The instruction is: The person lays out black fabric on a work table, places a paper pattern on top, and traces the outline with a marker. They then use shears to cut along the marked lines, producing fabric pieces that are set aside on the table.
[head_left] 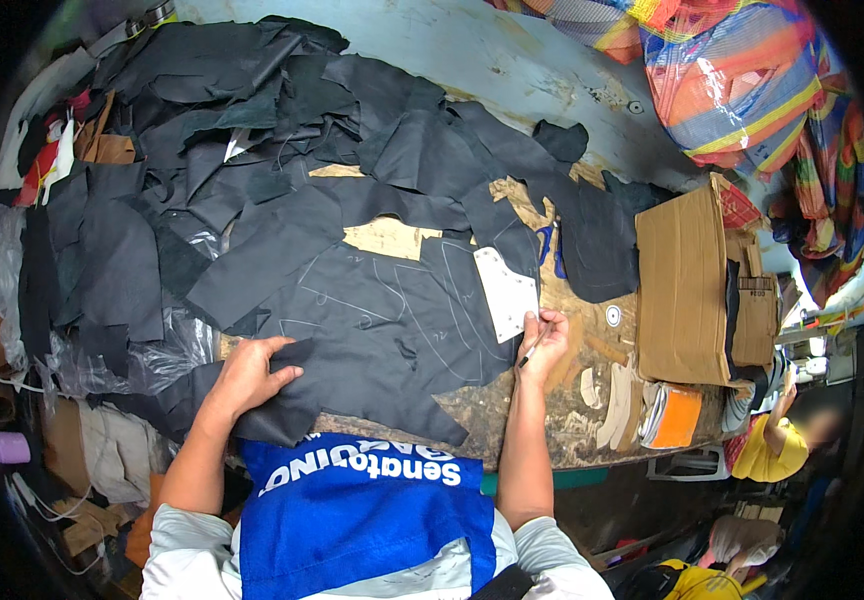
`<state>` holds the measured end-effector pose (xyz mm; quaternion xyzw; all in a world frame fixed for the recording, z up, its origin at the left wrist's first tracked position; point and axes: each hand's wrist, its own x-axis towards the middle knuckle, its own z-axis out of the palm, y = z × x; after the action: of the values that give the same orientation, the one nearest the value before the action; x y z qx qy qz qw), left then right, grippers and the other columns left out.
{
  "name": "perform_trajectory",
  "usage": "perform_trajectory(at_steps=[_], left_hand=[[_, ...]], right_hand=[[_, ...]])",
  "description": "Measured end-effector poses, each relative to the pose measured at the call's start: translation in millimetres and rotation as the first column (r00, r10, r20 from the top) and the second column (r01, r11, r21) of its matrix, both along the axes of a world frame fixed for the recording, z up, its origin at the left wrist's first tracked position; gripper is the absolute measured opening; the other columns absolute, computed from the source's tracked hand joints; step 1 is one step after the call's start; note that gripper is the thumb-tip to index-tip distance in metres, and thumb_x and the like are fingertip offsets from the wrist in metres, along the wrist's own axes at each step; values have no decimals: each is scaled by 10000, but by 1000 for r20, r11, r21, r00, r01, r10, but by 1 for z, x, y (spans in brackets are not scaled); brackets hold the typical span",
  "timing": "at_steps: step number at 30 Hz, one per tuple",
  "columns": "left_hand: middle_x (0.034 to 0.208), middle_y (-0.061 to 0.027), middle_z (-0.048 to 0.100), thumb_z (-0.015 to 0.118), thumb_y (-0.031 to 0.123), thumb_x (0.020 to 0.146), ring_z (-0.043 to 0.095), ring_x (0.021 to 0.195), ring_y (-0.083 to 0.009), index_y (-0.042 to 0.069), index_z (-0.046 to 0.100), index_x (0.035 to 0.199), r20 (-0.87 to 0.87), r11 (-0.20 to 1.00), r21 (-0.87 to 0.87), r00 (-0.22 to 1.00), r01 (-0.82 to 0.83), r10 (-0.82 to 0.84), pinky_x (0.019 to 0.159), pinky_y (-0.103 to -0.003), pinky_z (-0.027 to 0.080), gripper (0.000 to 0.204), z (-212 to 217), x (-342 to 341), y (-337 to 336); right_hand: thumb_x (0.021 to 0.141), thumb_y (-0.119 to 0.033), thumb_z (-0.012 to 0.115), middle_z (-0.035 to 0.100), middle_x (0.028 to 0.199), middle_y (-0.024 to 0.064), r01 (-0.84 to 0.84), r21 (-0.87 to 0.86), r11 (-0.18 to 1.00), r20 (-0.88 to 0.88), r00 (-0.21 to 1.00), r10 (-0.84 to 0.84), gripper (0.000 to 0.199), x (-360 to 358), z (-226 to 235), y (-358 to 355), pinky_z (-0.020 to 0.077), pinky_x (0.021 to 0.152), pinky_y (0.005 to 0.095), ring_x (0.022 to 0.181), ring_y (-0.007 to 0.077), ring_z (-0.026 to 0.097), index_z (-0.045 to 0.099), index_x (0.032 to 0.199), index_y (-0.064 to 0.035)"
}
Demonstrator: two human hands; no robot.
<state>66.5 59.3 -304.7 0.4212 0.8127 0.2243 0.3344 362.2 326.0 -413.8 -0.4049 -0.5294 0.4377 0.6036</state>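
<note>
A worn worktable is taken up mostly by dark leather. Beyond the marked sheet and to its left, a heap of black leather pieces is piled loosely, probably so that the near part is left for handling. The marked sheet itself is laid on the table directly before the person, its long axis running roughly side to side and one pointed corner directed toward the person; it is spread nearly flat, presumably so that the pale outlines drawn on it can be seen. To the right of the sheet, an open cardboard box is stood on the table.

On the sheet's right part a white template is rested, its long axis running mostly away from the person and tilted a little left at the far end, where its narrower end is pointed.

At the sheet's near left edge the left hand is placed, apparently to steady the leather; thumb and forefinger are set around a flap, but whether it is pinched cannot be told. At the sheet's right edge, by the template's near end, the right hand is held with its fingers closed on a slim pen, seemingly kept ready there. Beyond the hand, just right of the sheet, blue-handled scissors are laid.
</note>
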Motion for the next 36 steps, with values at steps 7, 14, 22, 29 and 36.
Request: perform_trajectory(at_steps=[7, 14, 22, 29, 36], left_hand=[[811, -231, 631, 736, 164, 687, 625, 831, -354, 21, 622, 1032, -100, 999, -32, 995, 5, -8, 726, -390, 474, 391, 4, -10, -10], [785, -191, 636, 738, 144, 668, 625, 785, -338, 51, 640, 1010, -110, 1000, 24, 994, -3, 6, 705, -382, 473, 368, 5, -16, -17], [801, -178, 636, 745, 211, 657, 618, 780, -335, 46, 644, 997, -160, 997, 28, 984, 78, -72, 719, -397, 474, 391, 6, -21, 1], [1305, -211, 445, 716, 440, 687, 408, 1230, -331, 19, 480, 1243, -345, 995, 89, 938, 41, -8, 976, -473, 344, 736, -14, -41, 36], [1404, -218, 343, 755, 457, 644, 310, 1317, -340, -22, 272, 1381, -392, 999, -31, 920, -25, 11, 1061, -526, 231, 1003, -12, -87, 74]], right_hand=[[749, 149, 622, 561, 889, 63, 7, -76, 997, -70, 997, -13, 264, -4, 19, -4, 454, 738, 236, 784, 114, 547, 499, 911, -20], [745, 100, 636, 609, 907, 85, -466, -182, 866, -86, 885, 458, 227, -29, 84, -8, 463, 746, 221, 779, 99, 576, 528, 899, -27], [701, 120, 542, 569, 770, 90, -221, 396, 891, 713, 686, -146, 177, -50, 162, -42, 442, 622, 261, 666, 185, 562, 550, 821, -11], [656, 37, 629, 581, 736, 144, -526, 208, 825, 789, 588, 176, 140, -85, 138, -84, 482, 637, 375, 719, 322, 594, 579, 768, -31], [629, -76, 707, 562, 750, 122, -547, 112, 829, 861, 470, 194, 187, -95, 78, -100, 467, 666, 409, 749, 321, 567, 590, 772, -49]])
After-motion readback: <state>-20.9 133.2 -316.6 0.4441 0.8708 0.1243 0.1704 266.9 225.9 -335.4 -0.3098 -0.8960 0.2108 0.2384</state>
